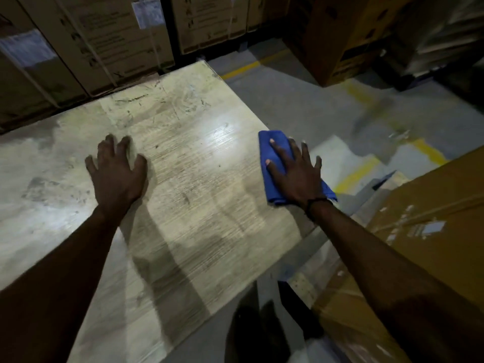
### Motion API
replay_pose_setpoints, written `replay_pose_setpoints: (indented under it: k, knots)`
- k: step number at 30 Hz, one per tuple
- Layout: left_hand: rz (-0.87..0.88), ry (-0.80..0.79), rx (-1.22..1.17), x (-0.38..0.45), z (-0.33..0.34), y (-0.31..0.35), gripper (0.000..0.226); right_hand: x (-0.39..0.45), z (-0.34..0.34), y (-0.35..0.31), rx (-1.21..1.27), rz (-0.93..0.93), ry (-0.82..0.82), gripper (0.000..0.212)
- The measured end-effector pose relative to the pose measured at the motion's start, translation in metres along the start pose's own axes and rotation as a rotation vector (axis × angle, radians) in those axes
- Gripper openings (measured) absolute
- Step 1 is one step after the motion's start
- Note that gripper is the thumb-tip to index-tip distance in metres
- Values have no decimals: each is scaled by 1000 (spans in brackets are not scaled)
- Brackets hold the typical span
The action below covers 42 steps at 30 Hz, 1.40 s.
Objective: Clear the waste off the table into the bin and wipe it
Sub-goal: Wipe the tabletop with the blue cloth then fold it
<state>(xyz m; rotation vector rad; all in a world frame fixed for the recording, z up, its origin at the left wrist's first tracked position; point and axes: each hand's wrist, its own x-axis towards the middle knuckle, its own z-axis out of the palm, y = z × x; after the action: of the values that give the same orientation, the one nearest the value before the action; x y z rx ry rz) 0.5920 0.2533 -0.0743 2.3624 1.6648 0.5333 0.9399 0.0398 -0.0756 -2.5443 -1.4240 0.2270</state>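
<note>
1. We press our right hand [294, 174], fingers spread flat, on the blue cloth [275, 163] at the bench's [183, 179] right edge, to wipe.
2. Our left hand [117, 170] rests splayed and empty, bracing us (no waste visible).

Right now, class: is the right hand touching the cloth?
Touching. The head view shows the right hand pressed flat on the blue cloth, fingers spread over it at the table edge.
</note>
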Motion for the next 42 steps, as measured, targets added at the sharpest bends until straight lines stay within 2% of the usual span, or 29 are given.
replay_pose_setpoints:
  k: [3,5,8,10,14,17,22,25,28,30,32,37,40,42]
  knots:
    - [58,-32,7,-53,-9,6,65,-33,11,-25,-56,21,71,65]
    - [74,-52,8,-87,-16,12,64,-69,19,-48,-71,-41,96,66]
    - [73,-86,4,-136,-25,16,62,-128,27,-74,-17,-223,32,64]
    - [62,-112,2,-160,-28,15,63,-144,27,-74,-1,-246,6,64]
    - [68,-114,7,-193,-34,6,63,-113,18,-40,-97,-100,39,67]
    - [72,-106,6,-209,-39,2,63,-86,5,-13,-52,22,5,70]
    - [70,-108,-11,-216,-41,0,62,-89,6,-23,-10,55,8,77]
    - [63,-114,-17,-216,-41,1,63,-117,27,-61,-100,-124,54,78]
    - [58,-116,-8,-215,-39,0,64,-146,50,-104,-112,-355,32,77]
    - [60,-116,-1,-215,-39,-1,65,-145,53,-115,-104,-417,14,77]
    - [56,-115,-1,-215,-39,-2,64,-124,50,-108,-105,-401,18,79]
    - [36,-121,1,-219,-41,-9,64,-61,29,-78,-27,-158,-9,85]
    - [10,-133,19,-218,-47,-22,66,-57,29,-91,15,-80,-24,86]
    - [-33,-134,30,-213,-52,-35,68,-76,38,-119,10,-119,-19,87]
